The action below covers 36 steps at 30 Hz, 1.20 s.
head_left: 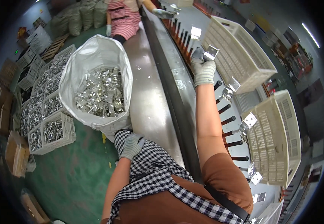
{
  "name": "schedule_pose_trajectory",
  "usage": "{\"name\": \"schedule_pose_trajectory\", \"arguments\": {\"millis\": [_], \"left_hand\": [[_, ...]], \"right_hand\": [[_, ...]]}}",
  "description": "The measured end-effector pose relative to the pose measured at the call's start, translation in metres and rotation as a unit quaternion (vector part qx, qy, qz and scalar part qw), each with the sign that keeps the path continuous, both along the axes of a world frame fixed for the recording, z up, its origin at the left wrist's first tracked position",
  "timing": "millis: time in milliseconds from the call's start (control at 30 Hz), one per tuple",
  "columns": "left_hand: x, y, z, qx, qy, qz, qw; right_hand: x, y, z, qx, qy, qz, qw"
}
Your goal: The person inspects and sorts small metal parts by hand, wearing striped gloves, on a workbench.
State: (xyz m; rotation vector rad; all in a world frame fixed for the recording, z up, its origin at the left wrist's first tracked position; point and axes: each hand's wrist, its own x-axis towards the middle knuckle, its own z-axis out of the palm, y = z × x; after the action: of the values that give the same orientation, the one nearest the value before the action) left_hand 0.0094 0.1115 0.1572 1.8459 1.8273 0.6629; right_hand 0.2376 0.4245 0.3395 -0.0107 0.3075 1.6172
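Our gloved right hand (203, 71) grasps a shiny bent metal bracket (212, 51)

From the head view, we look down on our two hands, both in pale knitted gloves with grey fingers. Our right arm reaches forward, and its fingers close on the bracket beside a row of black-tipped, reddish-brown pegs (228, 120). In our view the bracket overlaps the near side of a cream perforated plastic crate (240, 56); we cannot tell whether it touches a peg.

Our gloved left hand (131, 147) lies on our black-and-white checked apron (149, 158), its fingers partly bent; we cannot tell whether it grips anything.

Just ahead of that hand stands a white open-topped sack (71, 76), holding a heap of silvery metal pieces (102, 95). To its right runs a smooth grey metal surface (151, 100), edged by a long dark strip (165, 78). Nearer to us on the right, a second cream perforated crate (274, 142) stands beyond the pegs, and bright metal parts (248, 121) sit among them.

At the top, a co-worker in a red-and-white striped apron (123, 20) stretches a gloved hand (163, 14) toward the pegs. White lattice crates (71, 128) of metal pieces stand on the green floor (76, 168) at our left.
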Motion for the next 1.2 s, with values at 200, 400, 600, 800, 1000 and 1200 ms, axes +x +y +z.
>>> {"name": "schedule_pose_trajectory", "arguments": {"millis": [200, 400, 600, 800, 1000, 1200], "left_hand": [[0.001, -0.003, -0.015, 0.024, -0.016, 0.033, 0.999], [0.004, 0.003, -0.008, 0.000, -0.008, -0.001, 1.000], [0.004, 0.002, -0.002, 0.021, -0.041, -0.003, 0.999], [0.003, 0.003, 0.006, 0.019, -0.022, -0.005, 1.000], [-0.002, 0.000, -0.004, 0.019, -0.030, 0.028, 0.999], [-0.035, 0.007, 0.006, 0.038, -0.538, 0.451, 0.711]], "right_hand": [[-0.070, -0.034, 0.092, 0.257, -0.414, -0.111, 0.866], [-0.188, -0.028, 0.052, 0.366, -0.771, 0.162, 0.494], [-0.163, -0.089, -0.072, 0.281, -0.641, 0.335, 0.631], [-0.067, -0.101, -0.115, 0.077, -0.341, 0.143, 0.926], [0.009, -0.110, -0.060, 0.153, -0.176, -0.085, 0.969], [0.053, -0.054, -0.014, 0.177, -0.123, -0.075, 0.974]]}}
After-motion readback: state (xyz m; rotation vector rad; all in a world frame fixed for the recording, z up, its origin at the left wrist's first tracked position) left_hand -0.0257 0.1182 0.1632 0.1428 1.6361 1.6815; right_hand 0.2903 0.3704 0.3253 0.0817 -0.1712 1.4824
